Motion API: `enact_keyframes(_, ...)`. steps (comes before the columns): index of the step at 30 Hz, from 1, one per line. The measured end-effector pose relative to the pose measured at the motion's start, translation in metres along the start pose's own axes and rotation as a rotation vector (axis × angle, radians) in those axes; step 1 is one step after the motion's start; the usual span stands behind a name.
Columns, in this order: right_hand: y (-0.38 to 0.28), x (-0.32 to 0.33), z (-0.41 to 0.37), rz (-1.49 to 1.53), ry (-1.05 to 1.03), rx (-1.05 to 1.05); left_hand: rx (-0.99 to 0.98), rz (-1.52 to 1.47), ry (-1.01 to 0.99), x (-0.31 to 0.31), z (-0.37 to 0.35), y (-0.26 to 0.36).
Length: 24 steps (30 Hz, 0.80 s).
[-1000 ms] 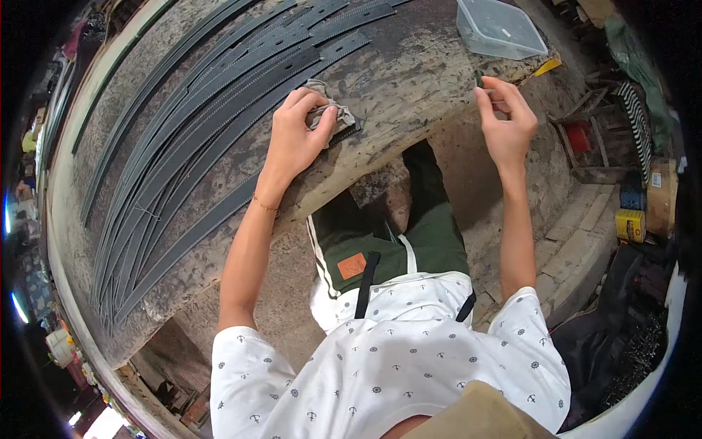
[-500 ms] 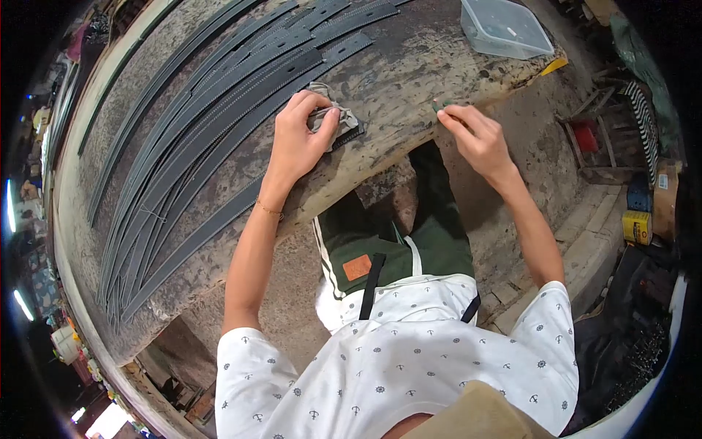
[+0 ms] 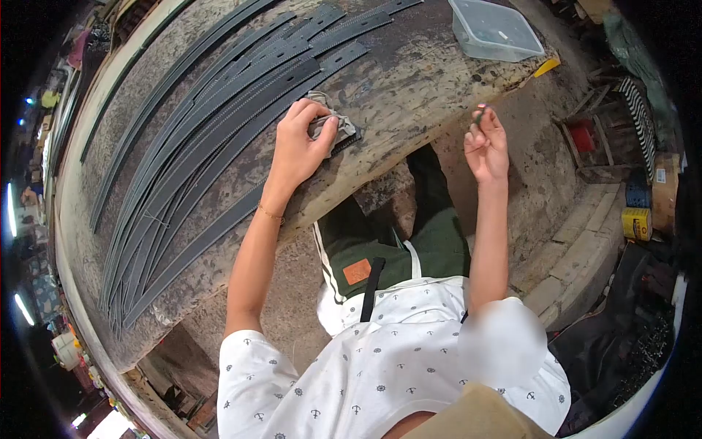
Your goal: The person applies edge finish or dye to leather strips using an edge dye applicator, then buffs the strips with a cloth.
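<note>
My left hand [image 3: 301, 146] is closed around a crumpled grey cloth [image 3: 322, 132], pressed down near the end of a dark grey stitched strap [image 3: 241, 208]. That strap lies along the near edge of the worktable, and part of it is hidden behind my wrist. My right hand [image 3: 488, 154] is raised past the table's near edge, palm partly turned up. Between its thumb and fingertips is a small dark greenish thing with a reddish tip [image 3: 480, 113], too small to name.
Several more dark straps [image 3: 263, 88] lie fanned across the worn worktable [image 3: 409, 80]. A clear plastic tub [image 3: 493, 45] stands at the table's far right, beside a yellow patch [image 3: 545, 67]. To the right are a wooden stool [image 3: 599, 139] and a yellow box [image 3: 636, 223].
My right hand has moved right, away from the table edge, and turned upward with the small thing still pinched. My left hand stays with the cloth at the strap's end.
</note>
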State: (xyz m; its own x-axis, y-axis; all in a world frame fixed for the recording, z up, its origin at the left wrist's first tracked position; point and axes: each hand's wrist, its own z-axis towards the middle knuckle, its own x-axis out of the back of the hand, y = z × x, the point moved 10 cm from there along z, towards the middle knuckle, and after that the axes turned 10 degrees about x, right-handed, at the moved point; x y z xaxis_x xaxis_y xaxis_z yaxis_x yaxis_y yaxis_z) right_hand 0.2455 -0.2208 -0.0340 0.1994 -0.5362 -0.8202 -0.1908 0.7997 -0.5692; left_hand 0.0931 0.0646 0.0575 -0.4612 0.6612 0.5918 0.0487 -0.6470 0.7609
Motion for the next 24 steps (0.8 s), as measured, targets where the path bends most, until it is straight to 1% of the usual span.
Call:
enact_keyframes(1, 0.005, -0.004, 0.000, 0.003, -0.001, 0.002, -0.014, -0.009, 0.004, -0.001, 0.000, 0.001)
enact_keyframes(3, -0.002, 0.003, 0.000, -0.752, 0.064, 0.085, -0.019, -0.009, -0.002, -0.001, 0.000, 0.002)
enact_keyframes(4, -0.006, -0.003, -0.003, -0.682, 0.115, 0.046, 0.004, 0.006, -0.012, -0.002, 0.000, 0.001)
enact_keyframes(6, -0.004, 0.003, 0.000, -0.738, 0.098, 0.051, 0.035, 0.021, -0.023, -0.003, -0.002, -0.003)
enact_keyframes(7, -0.004, 0.007, 0.002, -0.798, 0.083, 0.061, -0.041, 0.082, 0.026, -0.001, -0.003, 0.003)
enact_keyframes(8, 0.006, 0.013, 0.003, -0.660, 0.081, 0.000, -0.121, 0.142, 0.071, -0.001, -0.006, 0.011)
enact_keyframes(9, 0.003, 0.016, 0.002, -0.659, 0.081, 0.003, -0.124, 0.142, 0.070, -0.001, -0.007, 0.019)
enact_keyframes(11, 0.001, 0.018, 0.006, -0.488, 0.061, -0.028, -0.330, 0.586, 0.223, -0.001, -0.020, 0.056)
enact_keyframes(13, 0.002, 0.034, 0.002, -0.422, 0.051, -0.018, -0.325, 0.626, 0.216, -0.006, -0.024, 0.056)
enact_keyframes(15, 0.005, 0.042, 0.011, -0.294, 0.020, 0.020, -0.228, 0.596, 0.131, -0.022, -0.020, 0.038)
enact_keyframes(16, -0.004, 0.045, 0.007, -0.203, 0.027, 0.043, -0.173, 0.536, 0.074, -0.032, -0.020, 0.043)
enact_keyframes(17, -0.009, 0.055, 0.005, -0.132, 0.069, 0.035, -0.114, 0.357, 0.011, -0.047, -0.018, 0.049)
enact_keyframes(18, -0.016, 0.061, 0.005, -0.063, 0.069, 0.045, -0.152, 0.276, 0.023, -0.066, -0.015, 0.064)
enact_keyframes(19, -0.024, 0.065, 0.004, 0.001, 0.072, 0.054, -0.326, 0.287, 0.104, -0.096, -0.015, 0.081)
enact_keyframes(20, -0.036, 0.074, 0.002, 0.016, 0.170, 0.096, -0.425, 0.329, 0.175, -0.126, -0.014, 0.100)
enact_keyframes(21, -0.048, 0.079, 0.001, 0.028, 0.265, 0.129, -0.424, 0.185, 0.169, -0.153, -0.002, 0.112)
enact_keyframes(22, -0.061, 0.078, 0.002, 0.070, 0.248, 0.135, -0.474, 0.096, -0.024, -0.178, 0.008, 0.129)
enact_keyframes(23, -0.075, 0.080, -0.002, 0.114, 0.238, 0.134, -0.511, 0.002, -0.219, -0.188, 0.010, 0.143)
enact_keyframes(24, -0.090, 0.079, -0.006, 0.077, 0.251, 0.150, -0.474, 0.008, -0.210, -0.177, 0.011, 0.142)
